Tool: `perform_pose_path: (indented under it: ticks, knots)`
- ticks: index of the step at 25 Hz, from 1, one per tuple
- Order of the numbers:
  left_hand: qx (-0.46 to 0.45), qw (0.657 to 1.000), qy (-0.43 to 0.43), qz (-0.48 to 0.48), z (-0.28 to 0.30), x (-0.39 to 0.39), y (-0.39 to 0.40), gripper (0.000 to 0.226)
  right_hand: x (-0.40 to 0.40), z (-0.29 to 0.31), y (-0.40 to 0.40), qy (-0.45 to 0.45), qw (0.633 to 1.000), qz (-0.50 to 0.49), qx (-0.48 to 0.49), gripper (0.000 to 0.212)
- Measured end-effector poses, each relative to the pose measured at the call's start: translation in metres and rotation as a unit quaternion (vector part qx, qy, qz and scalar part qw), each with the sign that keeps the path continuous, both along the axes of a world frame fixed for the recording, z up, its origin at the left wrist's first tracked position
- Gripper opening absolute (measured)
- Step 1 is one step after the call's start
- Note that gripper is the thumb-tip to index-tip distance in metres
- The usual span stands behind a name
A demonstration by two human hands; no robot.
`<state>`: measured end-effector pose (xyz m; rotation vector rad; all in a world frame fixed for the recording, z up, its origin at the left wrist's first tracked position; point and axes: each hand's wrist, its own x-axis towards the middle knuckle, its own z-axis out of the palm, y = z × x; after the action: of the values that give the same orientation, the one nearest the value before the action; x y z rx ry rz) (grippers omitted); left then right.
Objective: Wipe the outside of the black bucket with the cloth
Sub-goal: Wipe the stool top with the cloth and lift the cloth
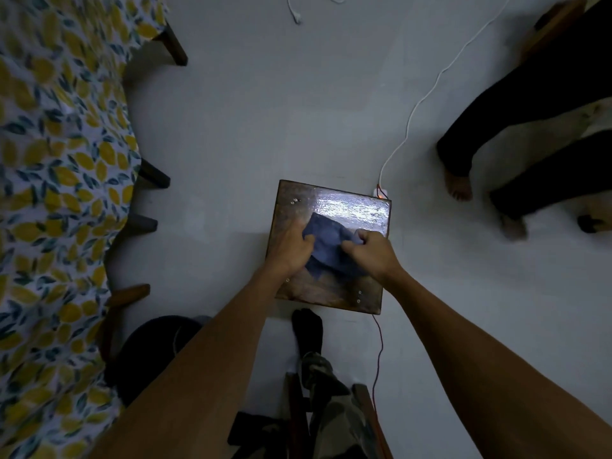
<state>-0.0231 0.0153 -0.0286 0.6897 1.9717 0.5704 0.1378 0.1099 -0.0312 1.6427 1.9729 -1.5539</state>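
Both forearms reach out from the bottom edge over a camouflage trouser leg [334, 409]. Left hand [291, 246] and right hand [371, 253] both pinch the blue cloth [326, 246], fingers curled into its folds, right above the stool [331, 207]. The bucket [149, 352], dark and round, sits on the floor left of the stool and nearer the camera, half hidden by the left forearm. A socked foot [308, 329] rests just at the stool's near edge. A red wire [379, 346] trails from that edge; a white cable [427, 94] runs off from the far right corner. Further right stand another person's legs [496, 134]. Well left, a lemon-print bedsheet [56, 160]. Pale floor [265, 111] lies open beyond the stool.
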Motion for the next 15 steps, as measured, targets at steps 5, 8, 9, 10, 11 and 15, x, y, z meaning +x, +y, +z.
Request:
perform_pose_path:
  ticks: [5,8,9,10,11,15]
  knots:
    - [0.053,0.998,0.009,0.025,0.048,-0.025,-0.025,0.015,-0.024,0.044,0.0,0.063,0.998,-0.02,0.006,0.017]
    - [0.083,0.993,0.018,0.079,0.085,-0.05,-0.055,0.015,-0.049,0.075,-0.017,0.118,0.992,-0.032,-0.029,0.018]
    - [0.093,0.99,0.022,0.101,0.098,-0.059,-0.069,0.014,-0.059,0.087,-0.027,0.139,0.989,-0.029,-0.041,0.023]
    - [0.105,0.987,0.027,0.123,0.111,-0.068,-0.086,0.012,-0.072,0.099,-0.038,0.157,0.986,-0.019,-0.051,0.031]
    - [0.118,0.982,0.025,0.144,0.123,-0.075,-0.102,0.009,-0.083,0.11,-0.048,0.173,0.983,-0.003,-0.057,0.037]
    - [0.174,0.961,0.032,0.211,0.174,-0.11,-0.187,0.027,-0.14,0.161,-0.101,0.214,0.97,0.084,-0.081,0.041]
